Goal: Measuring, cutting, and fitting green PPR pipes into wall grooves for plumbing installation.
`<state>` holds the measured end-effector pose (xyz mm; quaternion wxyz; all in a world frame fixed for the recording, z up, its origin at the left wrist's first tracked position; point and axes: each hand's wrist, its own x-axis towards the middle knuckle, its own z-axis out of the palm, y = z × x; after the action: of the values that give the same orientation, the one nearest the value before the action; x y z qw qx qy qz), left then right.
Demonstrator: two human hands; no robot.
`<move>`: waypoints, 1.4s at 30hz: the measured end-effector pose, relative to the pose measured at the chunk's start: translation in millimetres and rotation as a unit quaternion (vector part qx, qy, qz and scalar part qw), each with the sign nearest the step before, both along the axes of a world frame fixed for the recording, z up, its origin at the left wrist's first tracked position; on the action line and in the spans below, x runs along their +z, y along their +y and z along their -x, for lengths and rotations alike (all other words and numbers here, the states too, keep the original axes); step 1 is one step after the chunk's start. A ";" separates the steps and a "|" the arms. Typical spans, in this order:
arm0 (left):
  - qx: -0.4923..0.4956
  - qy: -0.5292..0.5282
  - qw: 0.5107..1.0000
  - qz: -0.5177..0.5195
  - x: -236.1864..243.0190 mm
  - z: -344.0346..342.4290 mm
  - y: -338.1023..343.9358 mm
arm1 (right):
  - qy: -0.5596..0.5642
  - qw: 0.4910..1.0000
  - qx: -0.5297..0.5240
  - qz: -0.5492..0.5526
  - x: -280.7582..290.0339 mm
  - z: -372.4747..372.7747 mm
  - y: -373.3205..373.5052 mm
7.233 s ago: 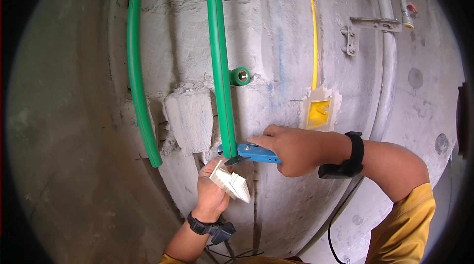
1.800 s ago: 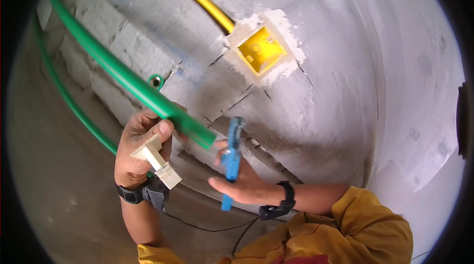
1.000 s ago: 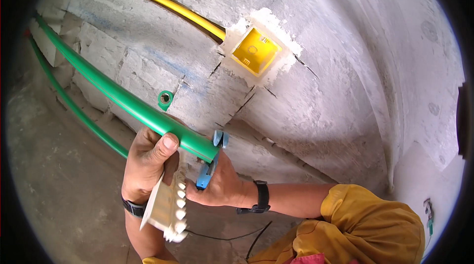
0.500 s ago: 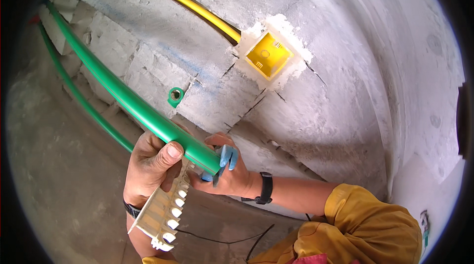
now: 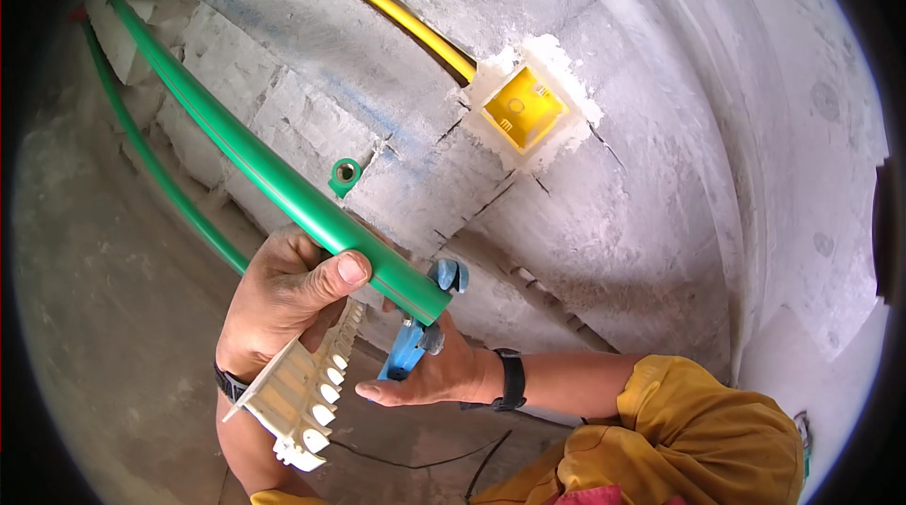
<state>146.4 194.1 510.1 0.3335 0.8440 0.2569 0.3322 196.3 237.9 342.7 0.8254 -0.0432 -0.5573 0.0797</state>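
My left hand (image 5: 293,293) is closed around a thick green pipe (image 5: 250,158), thumb on top, a little short of its cut end. A white plastic strip (image 5: 316,382) with a row of rounded notches hangs beneath the same hand, apparently held in its lower fingers. My right hand (image 5: 453,368) grips a blue pipe cutter (image 5: 406,351) at the pipe's end. The cutter's curved blue jaw shows on the far side of the pipe and its handle on the near side. Some of my right fingers are hidden behind the pipe.
A thinner-looking green pipe (image 5: 156,165) runs along the left. A green fitting (image 5: 345,175) sits in the rough grey wall. Above, a yellow conduit (image 5: 377,0) leads to a yellow junction box (image 5: 524,109) set in white plaster. A thin black cable (image 5: 415,464) lies low down.
The pipe's end has moved slightly right. My right hand has shifted down and loosened its fingers, so more of the blue cutter and its handle shows. My left hand moved slightly left.
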 end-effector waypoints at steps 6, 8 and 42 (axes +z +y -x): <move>0.036 0.111 0.993 0.020 22.0 7.5 -16.5 | 0.011 1.000 -0.020 -0.008 3.4 -2.7 4.9; 0.034 0.099 0.994 0.021 21.2 12.7 -19.7 | 0.029 0.982 -0.171 -0.068 8.4 -5.2 7.2; 0.010 0.082 0.997 0.009 11.2 23.3 -10.2 | -0.018 0.968 -0.241 -0.060 4.9 -12.0 19.0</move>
<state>123.1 183.9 521.3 0.3158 0.8627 0.2951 0.2625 208.3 256.9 347.6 0.8108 -0.1285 -0.5493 -0.1558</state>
